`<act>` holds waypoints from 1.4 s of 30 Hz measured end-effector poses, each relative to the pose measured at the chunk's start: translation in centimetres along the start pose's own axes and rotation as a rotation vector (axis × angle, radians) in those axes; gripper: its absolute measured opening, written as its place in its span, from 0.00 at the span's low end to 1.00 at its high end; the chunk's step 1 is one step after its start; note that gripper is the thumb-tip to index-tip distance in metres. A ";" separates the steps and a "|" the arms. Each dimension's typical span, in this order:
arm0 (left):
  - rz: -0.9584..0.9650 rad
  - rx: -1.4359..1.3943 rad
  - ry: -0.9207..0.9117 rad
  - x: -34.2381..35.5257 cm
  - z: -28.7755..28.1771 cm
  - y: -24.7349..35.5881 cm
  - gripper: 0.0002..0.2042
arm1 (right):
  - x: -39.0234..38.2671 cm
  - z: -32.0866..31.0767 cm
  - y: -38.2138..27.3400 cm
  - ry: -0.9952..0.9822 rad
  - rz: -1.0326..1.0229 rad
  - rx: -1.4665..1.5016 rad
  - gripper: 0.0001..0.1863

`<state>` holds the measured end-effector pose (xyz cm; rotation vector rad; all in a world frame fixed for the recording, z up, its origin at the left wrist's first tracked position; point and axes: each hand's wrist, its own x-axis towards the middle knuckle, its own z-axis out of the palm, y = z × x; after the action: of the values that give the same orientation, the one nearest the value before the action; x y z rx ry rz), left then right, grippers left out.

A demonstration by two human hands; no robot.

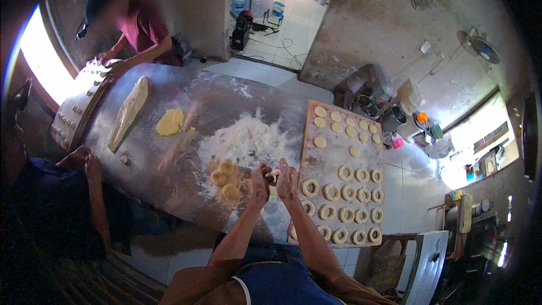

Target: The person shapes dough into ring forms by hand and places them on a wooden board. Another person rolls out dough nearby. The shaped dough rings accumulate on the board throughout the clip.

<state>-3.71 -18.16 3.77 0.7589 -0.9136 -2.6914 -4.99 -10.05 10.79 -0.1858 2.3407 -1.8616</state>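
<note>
My left hand point(260, 183) and my right hand point(288, 180) meet above the floured table, just left of a wooden board point(333, 157). Between them shows a small pale piece of dough point(275, 173), mostly covered by the fingers. The left fingers curl in toward it; the right fingers point away from me, close against it. Left of my hands lie yellowish dough rounds point(230, 192). A heap of white flour point(248, 138) spreads just beyond. On the board, dough rings point(348, 194) sit in rows on the near half, and flat dough discs point(336, 127) on the far half.
A long dough strip point(130, 112) and a yellow dough lump point(170, 122) lie on the table point(209, 87) to the left. A person in a maroon shirt point(143, 29) handles another tray point(84, 101). Another in dark clothes point(56, 203) sits nearer. Pots point(393, 117) stand beyond my board.
</note>
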 end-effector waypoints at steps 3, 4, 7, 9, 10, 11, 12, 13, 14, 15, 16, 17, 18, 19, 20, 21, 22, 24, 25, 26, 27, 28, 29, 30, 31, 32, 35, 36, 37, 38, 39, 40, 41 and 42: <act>-0.027 -0.013 0.157 -0.1 2.7 -1.4 0.14 | -0.2 -2.3 3.9 0.106 -0.006 0.078 0.31; 0.047 0.234 -0.058 -1.8 4.5 -1.1 0.14 | 0.3 -4.0 7.3 0.086 0.000 0.035 0.29; 0.164 0.333 -0.062 -1.3 3.6 -4.2 0.13 | -0.7 -5.4 3.8 -0.013 -0.138 -0.165 0.26; -0.039 -0.141 -0.001 -2.2 6.1 -6.1 0.13 | -0.6 -7.7 6.5 0.023 -0.123 0.003 0.24; -0.057 -0.192 -0.100 -2.6 7.0 -6.2 0.12 | -0.8 -8.4 7.8 0.081 -0.141 0.134 0.23; -0.077 -0.244 -0.198 -2.6 7.6 -6.5 0.11 | -0.6 -9.8 9.0 0.091 -0.216 0.003 0.22; -0.120 -0.132 -0.158 1.2 3.4 -9.0 0.11 | -0.9 -10.1 8.8 0.076 -0.301 -0.109 0.22; 0.209 0.224 -0.179 2.7 1.1 -11.5 0.11 | -1.1 -10.6 7.5 0.021 -0.267 -0.132 0.22; 0.523 0.583 -0.200 3.5 -0.5 -13.6 0.12 | -1.4 -11.3 5.9 -0.029 -0.231 -0.161 0.23; 0.442 0.470 -0.231 3.4 -0.1 -14.6 0.11 | -1.6 -12.4 5.5 -0.067 -0.192 -0.195 0.24; 0.352 0.347 -0.291 3.4 2.0 -15.7 0.12 | -0.2 -13.5 12.7 -0.076 -0.257 0.138 0.26; 0.276 0.236 -0.293 3.3 2.1 -16.2 0.13 | -0.4 -13.4 13.4 -0.042 -0.152 0.331 0.24; 0.061 0.016 -0.329 0.8 5.1 -15.2 0.14 | -0.1 -14.3 14.3 0.035 -0.045 0.508 0.21; 0.203 0.161 -0.220 0.0 6.3 -14.4 0.13 | -0.3 -15.0 12.7 0.052 -0.066 0.337 0.18; 0.322 0.321 -0.097 -0.7 7.9 -14.1 0.13 | -0.3 -16.1 11.1 0.086 -0.085 0.158 0.15; 0.419 0.477 0.043 -1.3 9.5 -13.8 0.13 | -0.3 -17.3 10.4 0.028 -0.116 0.005 0.21; 0.881 0.832 -0.103 -0.9 8.6 -14.8 0.12 | -0.2 -18.2 10.0 -0.028 -0.147 -0.148 0.26; 0.042 0.676 -0.158 -0.8 9.4 -15.1 0.09 | 0.4 -18.9 9.7 -0.083 -0.110 -0.185 0.32; -0.013 0.425 -0.122 -0.8 9.8 -15.4 0.09 | 0.3 -19.4 9.1 -0.031 -0.152 -0.136 0.32; -0.067 0.174 -0.085 -0.9 10.2 -15.8 0.09 | -0.1 -20.1 8.5 0.022 -0.193 -0.087 0.32; -0.117 -0.078 -0.052 -0.9 11.0 -15.9 0.10 | -0.2 -20.7 7.5 0.079 -0.239 -0.039 0.32; -0.063 0.139 0.031 -1.0 11.7 -16.3 0.10 | -0.1 -21.1 8.3 0.073 -0.239 -0.040 0.31; -0.063 0.132 0.037 -1.0 12.3 -16.5 0.11 | 0.1 -21.5 9.1 0.072 -0.238 -0.040 0.30; -0.064 0.126 0.042 -0.9 12.8 -16.6 0.11 | 0.8 -22.0 11.9 0.023 -0.234 -0.124 0.30; -0.066 0.117 0.058 -1.0 12.9 -17.0 0.12 | 1.0 -22.4 12.1 -0.035 -0.222 -0.207 0.29; -0.069 0.109 0.073 -1.0 13.0 -17.3 0.12 | 1.1 -22.0 12.1 0.041 -0.281 -0.262 0.27; -0.064 0.082 0.125 -1.4 13.3 -17.5 0.14 | 1.3 -22.5 11.0 -0.017 -0.245 -0.245 0.15; -0.018 0.229 0.041 -2.2 14.8 -17.1 0.14 | 1.6 -22.6 11.7 0.010 -0.062 0.021 0.15; 0.041 0.372 -0.033 -3.0 16.2 -16.6 0.15 | 1.7 -22.4 12.8 0.032 0.123 0.290 0.16; 0.219 0.599 -0.019 -2.0 15.7 -17.4 0.15 | 1.7 -22.4 13.9 0.056 0.306 0.560 0.17; 0.243 0.639 -0.018 -0.9 14.4 -17.5 0.15 | 1.7 -22.7 13.0 -0.009 0.083 0.379 0.16; 0.266 0.676 -0.016 0.2 12.9 -17.7 0.15 | 1.9 -23.6 11.2 -0.073 -0.143 0.196 0.15; 0.287 0.711 -0.023 1.4 11.7 -18.1 0.16 | 2.5 -24.6 9.8 -0.125 -0.373 0.008 0.15; 0.324 0.841 -0.048 3.8 10.4 -18.8 0.16 | 3.2 -24.9 8.9 -0.128 -0.244 -0.057 0.15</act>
<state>-12.89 0.73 -2.26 0.5906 -2.0171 -1.9976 -12.92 15.20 7.55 -0.6029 2.3739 -1.8227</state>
